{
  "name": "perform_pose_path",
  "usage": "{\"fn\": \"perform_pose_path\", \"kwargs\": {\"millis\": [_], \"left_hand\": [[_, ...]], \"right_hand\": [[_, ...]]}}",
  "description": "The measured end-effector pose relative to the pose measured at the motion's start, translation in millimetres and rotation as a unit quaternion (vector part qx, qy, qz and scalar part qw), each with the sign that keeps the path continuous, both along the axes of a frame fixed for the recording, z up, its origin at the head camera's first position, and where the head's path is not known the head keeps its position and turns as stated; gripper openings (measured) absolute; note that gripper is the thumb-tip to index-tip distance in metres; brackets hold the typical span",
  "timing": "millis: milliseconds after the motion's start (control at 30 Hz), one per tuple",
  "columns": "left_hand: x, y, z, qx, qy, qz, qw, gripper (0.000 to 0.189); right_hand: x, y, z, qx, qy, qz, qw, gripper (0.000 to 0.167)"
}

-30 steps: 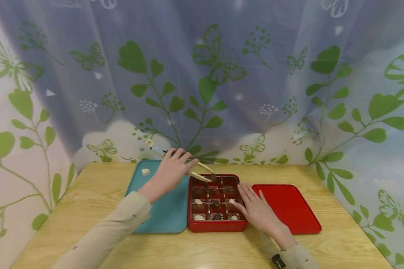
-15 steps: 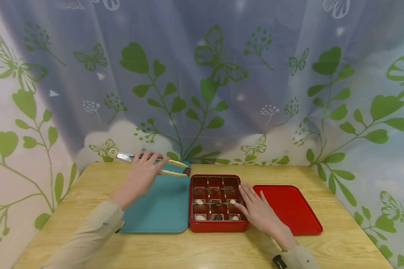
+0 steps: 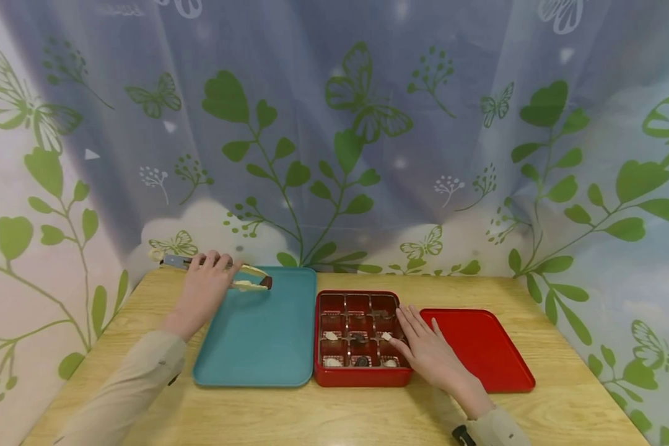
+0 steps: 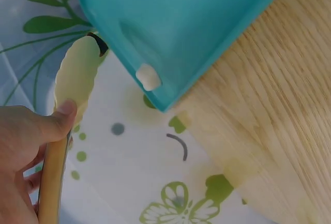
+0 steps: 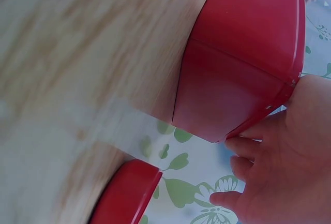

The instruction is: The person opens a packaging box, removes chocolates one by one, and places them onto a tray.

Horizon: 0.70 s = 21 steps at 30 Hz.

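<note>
Fingers of our left hand [image 3: 206, 285] are curled around the tongs [image 3: 175, 262], whose tips pinch a dark piece [image 3: 266, 282] above the far part of the tray [image 3: 256, 341]. Our right hand [image 3: 430, 353] has its fingers nearly straight against the right rim of the box [image 3: 362, 376], without grasping it. If our squeeze relaxes, we judge, the dark piece can slip out, because the tips hold it only at a small contact; a squeeze too hard could make it jump. Near the far left corner of the tray sits a white piece [image 4: 149, 77], so a careless lowering of the tongs could knock it. About edges: the tray's far rim is near the cloth [image 3: 345, 186] behind, which leaves little room there, whereas the tray's middle offers more. Between tray and box the gap is almost nothing; we cannot tell if they touch. The lid [image 3: 474, 347] lies just right of the box, and our right hand could push it when moving outward.
</note>
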<state>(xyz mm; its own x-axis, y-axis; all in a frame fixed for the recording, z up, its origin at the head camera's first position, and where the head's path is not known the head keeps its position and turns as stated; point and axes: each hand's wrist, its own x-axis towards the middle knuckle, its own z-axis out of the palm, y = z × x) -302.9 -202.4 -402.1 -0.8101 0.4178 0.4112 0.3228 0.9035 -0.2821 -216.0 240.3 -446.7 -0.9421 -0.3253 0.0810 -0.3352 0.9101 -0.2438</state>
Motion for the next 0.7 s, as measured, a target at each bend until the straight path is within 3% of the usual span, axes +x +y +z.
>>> {"fn": "perform_pose_path", "kwargs": {"millis": [167, 433, 567, 700], "left_hand": [[-11.7, 8.2, -8.6, -0.026, 0.002, -0.002, 0.9997, 0.040], [-31.2, 19.4, -20.1, -0.031, 0.007, -0.003, 0.9995, 0.036], [-34.4, 22.1, -24.2, -0.022, 0.006, -0.007, 0.9997, 0.037], [-29.8, 22.7, -24.0, -0.004, -0.001, 0.002, 1.0000, 0.040]], "right_hand": [[0.3, 1, -2.5, -0.002, -0.003, 0.000, 1.0000, 0.074], [-0.3, -1, -2.7, -0.003, -0.004, 0.000, 1.0000, 0.074], [-1.0, -1, -2.2, 0.001, -0.002, -0.004, 1.0000, 0.074], [-1.3, 0, -0.9, 0.002, -0.001, -0.003, 1.0000, 0.074]]}}
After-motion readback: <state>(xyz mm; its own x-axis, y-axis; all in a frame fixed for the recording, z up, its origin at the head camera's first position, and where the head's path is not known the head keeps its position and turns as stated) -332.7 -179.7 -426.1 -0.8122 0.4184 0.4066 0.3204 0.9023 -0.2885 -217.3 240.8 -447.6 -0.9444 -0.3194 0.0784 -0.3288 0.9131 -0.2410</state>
